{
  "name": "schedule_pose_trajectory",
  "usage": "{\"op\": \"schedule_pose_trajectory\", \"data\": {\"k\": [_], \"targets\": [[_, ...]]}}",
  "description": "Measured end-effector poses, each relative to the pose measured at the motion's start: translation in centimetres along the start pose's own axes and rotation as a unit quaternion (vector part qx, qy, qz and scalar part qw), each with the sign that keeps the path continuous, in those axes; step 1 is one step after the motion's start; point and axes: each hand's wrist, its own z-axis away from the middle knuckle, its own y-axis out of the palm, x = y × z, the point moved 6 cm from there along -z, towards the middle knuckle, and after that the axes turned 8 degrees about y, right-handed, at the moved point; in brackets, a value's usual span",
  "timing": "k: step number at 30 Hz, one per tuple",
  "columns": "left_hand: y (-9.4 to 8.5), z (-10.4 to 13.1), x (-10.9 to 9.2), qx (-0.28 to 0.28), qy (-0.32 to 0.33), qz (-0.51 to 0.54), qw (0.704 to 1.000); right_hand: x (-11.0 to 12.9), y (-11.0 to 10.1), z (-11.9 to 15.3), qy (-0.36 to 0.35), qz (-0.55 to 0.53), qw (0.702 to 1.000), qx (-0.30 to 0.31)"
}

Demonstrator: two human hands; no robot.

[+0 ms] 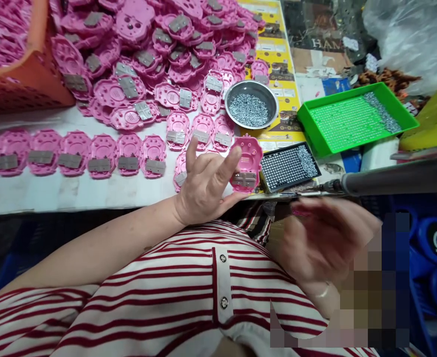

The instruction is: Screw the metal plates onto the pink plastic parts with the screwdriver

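My left hand [207,183] is closed on a pink plastic casing [248,156] at the table's front edge, with the thumb at its left side. A metal plate [245,179] lies across the lower part of that casing. To the right, below the table edge, my right hand [326,238] is smeared by motion, so its fingers do not show clearly. Just above it a grey rod-shaped tool [397,176] points left with a thin dark tip. Close to the held casing stands a black perforated tray [289,167] with small screws at its right end.
A steel bowl [251,105] and a green tray [355,119] hold small screws. Pink casings with metal plates lie in a row [101,153] and in a heap [129,64] behind. An orange crate [25,82] stands left, a yellow container [432,121] right.
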Motion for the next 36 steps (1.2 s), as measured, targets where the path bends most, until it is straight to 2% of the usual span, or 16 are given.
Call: {"op": "schedule_pose_trajectory", "data": {"k": [1, 3, 5, 7, 10, 13, 15, 20, 29, 36], "targets": [[-0.2, 0.0, -0.1, -0.015, 0.004, -0.002, 1.000, -0.1, 0.9, 0.3, 0.007, -0.020, 1.000, 0.006], [-0.6, 0.1, -0.3, -0.037, 0.009, -0.004, 0.999, -0.7, 3.6, 0.2, 0.066, -0.107, 0.987, 0.099], [-0.7, 0.1, -0.4, -0.043, 0.020, -0.004, 0.999, -1.2, 6.2, -0.4, 0.127, -0.187, 0.954, 0.197], [-0.5, 0.1, -0.4, -0.034, 0.030, 0.002, 0.999, -1.5, 7.6, -0.9, 0.162, -0.230, 0.929, 0.242], [-0.3, 0.1, -0.1, -0.035, 0.036, 0.034, 0.998, -1.8, 8.1, -1.2, 0.190, -0.272, 0.916, 0.228], [-0.6, 0.2, 0.4, -0.104, 0.034, 0.100, 0.989, -2.3, 8.3, -0.8, 0.215, -0.314, 0.902, 0.203], [-0.6, 0.3, 1.1, -0.137, 0.010, 0.155, 0.978, -2.6, 8.5, -0.5, 0.229, -0.334, 0.891, 0.205], [0.3, 0.3, 2.3, -0.129, -0.064, 0.251, 0.957, -2.8, 9.1, -0.4, 0.243, -0.345, 0.880, 0.218], [0.1, 0.0, 2.5, -0.140, -0.075, 0.249, 0.955, -2.7, 9.5, -0.2, 0.243, -0.349, 0.876, 0.227], [0.2, -0.1, 2.5, -0.147, -0.079, 0.292, 0.942, -2.9, 9.7, 0.0, 0.251, -0.348, 0.873, 0.233]]}}
